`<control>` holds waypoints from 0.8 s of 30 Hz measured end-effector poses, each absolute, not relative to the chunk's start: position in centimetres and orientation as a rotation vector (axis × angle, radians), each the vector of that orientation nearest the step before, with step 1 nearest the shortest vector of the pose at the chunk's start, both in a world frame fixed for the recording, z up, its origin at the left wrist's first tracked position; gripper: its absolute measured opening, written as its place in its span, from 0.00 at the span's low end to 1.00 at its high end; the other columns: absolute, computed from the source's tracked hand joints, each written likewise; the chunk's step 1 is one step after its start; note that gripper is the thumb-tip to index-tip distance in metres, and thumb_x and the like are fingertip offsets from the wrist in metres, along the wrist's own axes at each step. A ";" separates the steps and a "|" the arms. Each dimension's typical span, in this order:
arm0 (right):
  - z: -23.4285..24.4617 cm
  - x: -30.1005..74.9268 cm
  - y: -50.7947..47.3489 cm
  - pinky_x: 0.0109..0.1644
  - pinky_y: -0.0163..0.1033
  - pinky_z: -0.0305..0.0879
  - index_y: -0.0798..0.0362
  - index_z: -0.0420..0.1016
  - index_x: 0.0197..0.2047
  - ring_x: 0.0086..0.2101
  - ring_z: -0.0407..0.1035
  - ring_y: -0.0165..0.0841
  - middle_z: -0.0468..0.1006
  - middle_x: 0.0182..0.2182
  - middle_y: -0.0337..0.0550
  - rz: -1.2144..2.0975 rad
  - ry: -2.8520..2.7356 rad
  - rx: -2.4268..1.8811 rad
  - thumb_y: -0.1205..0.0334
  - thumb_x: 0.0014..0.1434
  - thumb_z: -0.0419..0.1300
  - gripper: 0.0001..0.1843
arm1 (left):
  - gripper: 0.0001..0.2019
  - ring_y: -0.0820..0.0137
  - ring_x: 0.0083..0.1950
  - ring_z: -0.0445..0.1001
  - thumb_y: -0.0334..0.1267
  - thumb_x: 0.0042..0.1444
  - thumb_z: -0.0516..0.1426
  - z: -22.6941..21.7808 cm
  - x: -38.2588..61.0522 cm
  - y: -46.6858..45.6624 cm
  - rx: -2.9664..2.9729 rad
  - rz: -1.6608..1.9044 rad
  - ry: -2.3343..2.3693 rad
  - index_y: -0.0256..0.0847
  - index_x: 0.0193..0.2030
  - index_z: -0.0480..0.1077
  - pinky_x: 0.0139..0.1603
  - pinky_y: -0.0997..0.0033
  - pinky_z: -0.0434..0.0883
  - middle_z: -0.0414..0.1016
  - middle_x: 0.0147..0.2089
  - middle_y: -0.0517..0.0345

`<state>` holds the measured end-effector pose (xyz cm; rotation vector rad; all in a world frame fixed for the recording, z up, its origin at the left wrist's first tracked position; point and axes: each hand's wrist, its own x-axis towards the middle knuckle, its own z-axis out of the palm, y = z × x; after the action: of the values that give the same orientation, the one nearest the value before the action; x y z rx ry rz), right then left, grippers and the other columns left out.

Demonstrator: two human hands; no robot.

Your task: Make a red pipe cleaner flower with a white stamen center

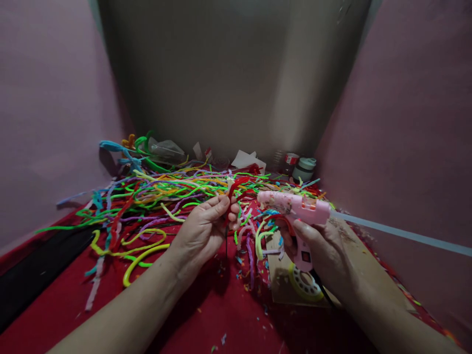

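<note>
Near the middle of the view, my left hand (212,219) pinches a small red pipe-cleaner piece (239,185) with a pale tip at its top. A thin dark stem hangs below those fingers. My right hand (324,243) is wrapped round the handle of a pink hot glue gun (295,206), its nozzle pointing left toward the red piece, with a gap between them. Brownish residue marks the gun's front. Many coloured pipe cleaners (173,189) lie heaped behind both hands.
A red cloth (206,305) with scattered fluff scraps covers the surface. Under the right hand lie a board (280,290) and a yellow tape roll (306,285). At the back stand a lidded jar (304,169) and white paper (248,160). A black strip (44,265) lies left; pink walls flank both sides.
</note>
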<state>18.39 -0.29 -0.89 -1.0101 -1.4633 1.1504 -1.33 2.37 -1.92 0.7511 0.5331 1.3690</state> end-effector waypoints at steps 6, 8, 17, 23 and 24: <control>-1.9 18.6 0.0 0.20 0.32 0.53 0.54 0.67 0.26 0.18 0.57 0.26 0.65 0.17 0.37 1.149 -1.505 -1.002 0.51 0.58 0.53 0.16 | 0.02 0.77 0.24 0.66 0.29 0.51 0.58 -1.9 -1.3 2.5 0.746 1.374 0.537 0.32 0.31 0.71 0.25 0.78 0.66 0.70 0.26 0.57; -2.1 18.7 0.0 0.20 0.32 0.54 0.54 0.67 0.24 0.18 0.58 0.26 0.65 0.17 0.37 1.153 -1.523 -1.013 0.51 0.58 0.53 0.17 | 0.02 0.77 0.24 0.66 0.29 0.51 0.58 -1.9 -1.3 2.5 0.741 1.373 0.539 0.32 0.31 0.72 0.24 0.78 0.67 0.70 0.25 0.57; -2.1 18.8 -0.2 0.20 0.33 0.53 0.53 0.64 0.20 0.18 0.56 0.26 0.63 0.16 0.37 1.094 -1.566 -1.026 0.50 0.57 0.53 0.19 | 0.03 0.78 0.24 0.66 0.28 0.53 0.57 -1.9 -1.2 2.4 0.745 1.369 0.531 0.31 0.32 0.71 0.24 0.78 0.67 0.69 0.26 0.57; -2.0 18.9 -0.2 0.21 0.33 0.54 0.52 0.67 0.25 0.19 0.56 0.27 0.65 0.18 0.37 1.092 -1.546 -1.026 0.51 0.58 0.52 0.16 | 0.01 0.78 0.24 0.66 0.28 0.52 0.58 -1.9 -1.3 2.4 0.716 1.382 0.524 0.32 0.31 0.71 0.24 0.79 0.66 0.70 0.27 0.57; -2.1 18.9 -0.2 0.21 0.33 0.54 0.52 0.68 0.26 0.19 0.56 0.27 0.65 0.18 0.37 1.083 -1.549 -1.020 0.51 0.58 0.52 0.15 | 0.01 0.78 0.24 0.66 0.28 0.52 0.58 -1.9 -1.3 2.4 0.711 1.382 0.523 0.32 0.30 0.70 0.24 0.79 0.66 0.70 0.27 0.56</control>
<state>18.93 -0.23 -2.07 -1.0202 -1.5492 1.0831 -1.30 2.42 -1.86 0.7107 0.5234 1.3820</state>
